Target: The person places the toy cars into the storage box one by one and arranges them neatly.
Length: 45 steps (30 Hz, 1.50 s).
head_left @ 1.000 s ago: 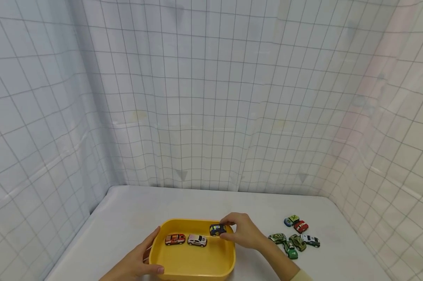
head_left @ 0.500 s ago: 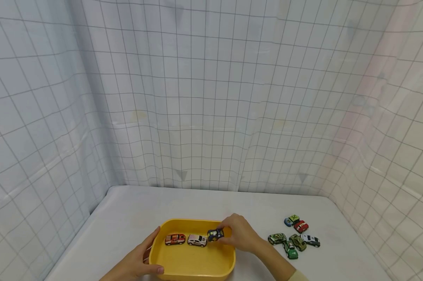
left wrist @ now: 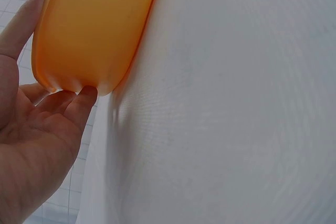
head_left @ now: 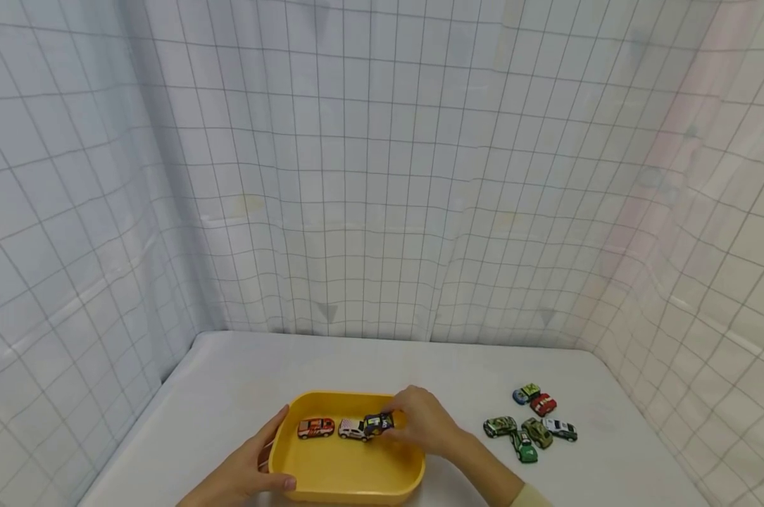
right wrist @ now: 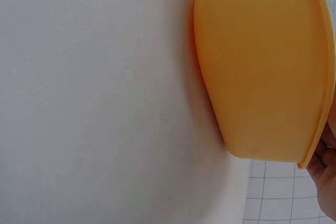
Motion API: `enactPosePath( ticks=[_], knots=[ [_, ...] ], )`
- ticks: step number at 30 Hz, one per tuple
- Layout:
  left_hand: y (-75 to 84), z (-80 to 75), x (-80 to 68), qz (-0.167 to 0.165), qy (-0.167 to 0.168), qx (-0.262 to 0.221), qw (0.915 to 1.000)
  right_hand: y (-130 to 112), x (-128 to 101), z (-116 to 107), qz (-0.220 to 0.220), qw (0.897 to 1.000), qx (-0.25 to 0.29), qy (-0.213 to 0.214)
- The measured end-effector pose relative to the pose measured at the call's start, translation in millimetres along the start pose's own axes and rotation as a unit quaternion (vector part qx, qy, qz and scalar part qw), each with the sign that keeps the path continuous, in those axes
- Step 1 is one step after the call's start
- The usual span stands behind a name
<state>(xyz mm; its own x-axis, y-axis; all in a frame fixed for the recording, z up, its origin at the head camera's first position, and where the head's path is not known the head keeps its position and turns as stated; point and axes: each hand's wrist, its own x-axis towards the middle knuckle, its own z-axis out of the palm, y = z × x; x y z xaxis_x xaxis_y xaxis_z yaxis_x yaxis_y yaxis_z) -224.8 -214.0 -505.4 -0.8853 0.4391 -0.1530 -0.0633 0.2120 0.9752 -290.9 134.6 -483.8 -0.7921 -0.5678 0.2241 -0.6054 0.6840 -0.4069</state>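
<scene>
The right hand pinches the dark blue toy car at the hand's nine o'clock, long axis roughly three-to-nine, within the yellow tray, overlapping in view the three-o'clock end of the white toy car, while the left hand, farther off, grips the tray's nine-o'clock side.

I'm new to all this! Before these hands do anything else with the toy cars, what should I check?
1. Left hand holding the yellow tray: ok, at its left end.
2. Right hand gripping the dark blue toy car: ok.
3. That car held within the tray's outline: ok, in the head view.
4. Dark blue car clear of the white toy car: cannot tell; they overlap in view.
5. Orange-red toy car apart from the white one: ok.
</scene>
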Motion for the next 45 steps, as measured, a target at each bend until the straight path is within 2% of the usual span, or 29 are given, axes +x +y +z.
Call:
enactPosePath(
  ticks=[4, 11, 16, 21, 27, 29, 32, 39, 45],
  knots=[
    [1.2, 0.3, 0.6, 0.005, 0.003, 0.021, 0.9998, -4, 1, 5, -0.003, 0.998, -0.063, 0.009],
    [3.3, -0.3, 1.4, 0.009, 0.008, 0.031, 0.9995, -9, -1, 3, -0.006, 0.987, -0.155, 0.04],
    [5.2, -2.2, 1.2, 0.017, 0.002, 0.03, 0.9994, -11, 2, 3, 0.007, 0.981, -0.194, 0.025],
    [6.0, -2.8, 1.1, 0.014, 0.002, 0.032, 0.9994, -14, 6, 8, 0.018, 0.968, -0.249, 0.004],
    [4.6, -3.5, 0.6, 0.016, 0.001, 0.038, 0.9992, -18, 6, 11, 0.01, 0.957, -0.29, 0.009],
    [4.0, -3.4, 0.6, 0.015, 0.001, 0.038, 0.9992, -19, 5, 11, 0.006, 0.955, -0.297, 0.009],
    [3.0, -2.8, 0.8, 0.008, 0.005, 0.038, 0.9993, -18, 5, 12, -0.001, 0.957, -0.289, 0.005],
    [1.3, -2.7, 0.3, 0.014, -0.001, 0.032, 0.9994, -15, 5, 11, -0.029, 0.977, -0.208, -0.015],
    [1.1, -2.7, 0.2, 0.014, -0.003, 0.025, 0.9996, -16, 6, 11, -0.036, 0.974, -0.222, -0.016]
  ],
)
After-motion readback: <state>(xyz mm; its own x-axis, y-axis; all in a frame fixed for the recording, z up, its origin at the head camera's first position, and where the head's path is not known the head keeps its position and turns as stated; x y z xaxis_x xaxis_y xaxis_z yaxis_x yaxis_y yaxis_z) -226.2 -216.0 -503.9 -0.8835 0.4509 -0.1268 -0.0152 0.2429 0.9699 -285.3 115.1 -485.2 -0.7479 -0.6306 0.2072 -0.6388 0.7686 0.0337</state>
